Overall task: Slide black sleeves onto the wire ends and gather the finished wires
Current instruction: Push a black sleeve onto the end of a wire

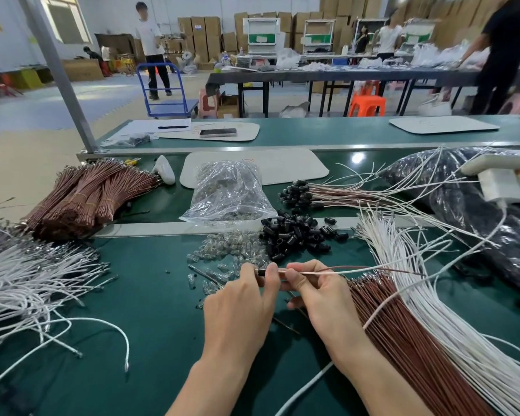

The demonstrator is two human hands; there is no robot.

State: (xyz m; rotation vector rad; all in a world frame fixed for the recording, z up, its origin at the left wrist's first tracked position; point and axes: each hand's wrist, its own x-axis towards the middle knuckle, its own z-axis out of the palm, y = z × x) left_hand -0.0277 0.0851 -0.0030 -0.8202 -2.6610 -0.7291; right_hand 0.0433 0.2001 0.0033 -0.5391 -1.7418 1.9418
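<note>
The left hand (240,298) is pinching a black sleeve (261,272) between thumb and fingertips, just in front of the sleeve pile (294,237). The right hand (315,292) is pinching the wire pair (342,271), one white strand and one brown, right beside the sleeve's mouth. The sleeve is looking small, light and smooth, so it is likely slipping easily, and a fingertip pinch round its middle is suiting it best. The wires are looking thin and limp and are probably buckling if pushed from far back, so the grip is belonging close to their ends, just clear of the sleeve. Finished wires (327,193) are lying just behind the pile, capped ends pointing left. Loose brown wires (403,340) and white wires (439,295) are fanning out to the pile's right, nearer the person
</note>
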